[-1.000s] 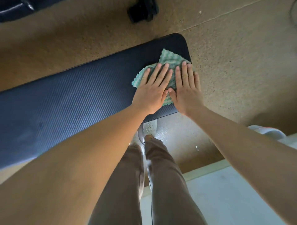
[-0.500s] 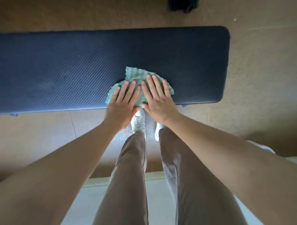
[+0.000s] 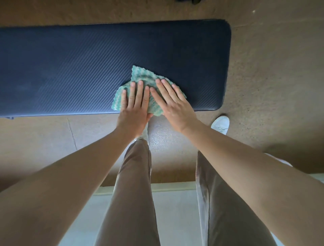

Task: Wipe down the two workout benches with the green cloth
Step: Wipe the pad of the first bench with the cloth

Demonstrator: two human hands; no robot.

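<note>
A long dark blue padded workout bench (image 3: 70, 70) lies across the upper half of the head view, its rounded right end at the right. The crumpled green and white cloth (image 3: 142, 74) lies on the pad near its front edge, right of the middle. My left hand (image 3: 135, 108) and my right hand (image 3: 175, 107) press flat on the cloth side by side, fingers spread and pointing away from me. Much of the cloth is hidden under my palms. Only one bench is in view.
Brown speckled floor surrounds the bench. My legs in brown trousers stand just in front of it, with a white shoe (image 3: 220, 123) out to the right. A paler floor area (image 3: 175, 210) lies behind my feet. A dark object (image 3: 189, 1) sits at the top edge.
Both hands slid the cloth from the bench's right end leftward along the front edge, then slightly back right. My right foot stepped out to the right.
</note>
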